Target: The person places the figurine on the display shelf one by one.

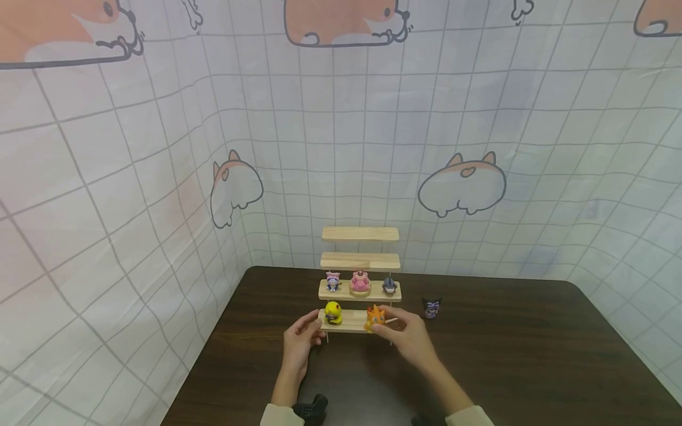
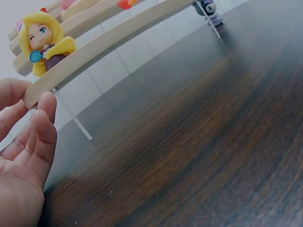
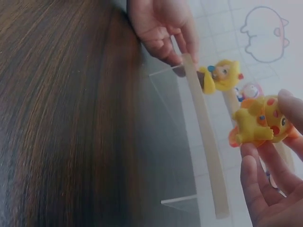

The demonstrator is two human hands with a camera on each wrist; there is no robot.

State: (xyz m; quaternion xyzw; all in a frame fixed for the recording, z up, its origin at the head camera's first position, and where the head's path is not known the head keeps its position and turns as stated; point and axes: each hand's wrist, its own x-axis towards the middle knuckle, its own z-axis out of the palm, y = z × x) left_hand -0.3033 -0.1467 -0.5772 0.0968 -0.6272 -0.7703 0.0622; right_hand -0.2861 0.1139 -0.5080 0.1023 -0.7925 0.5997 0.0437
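Observation:
My left hand [image 1: 299,342] pinches the left end of the lowest board of a stepped wooden display shelf [image 1: 351,322]; thumb and fingers lie on either side of the board in the left wrist view. On that end stands a yellow-haired figurine [image 2: 42,40] with a blue magnifying glass. In my right hand [image 1: 412,338] is a yellow-and-orange figurine [image 3: 258,120], held between thumb and fingers near the right end of the same board. The right wrist view shows a gap between this figurine and the board's edge.
One board higher stand a purple-and-white figurine [image 1: 333,282], a pink figurine [image 1: 360,284] and a grey one [image 1: 389,285]. A black-and-purple figurine [image 1: 431,307] stands on the dark wooden table [image 1: 506,355], right of the shelf. A patterned cloth [image 1: 362,130] hangs behind.

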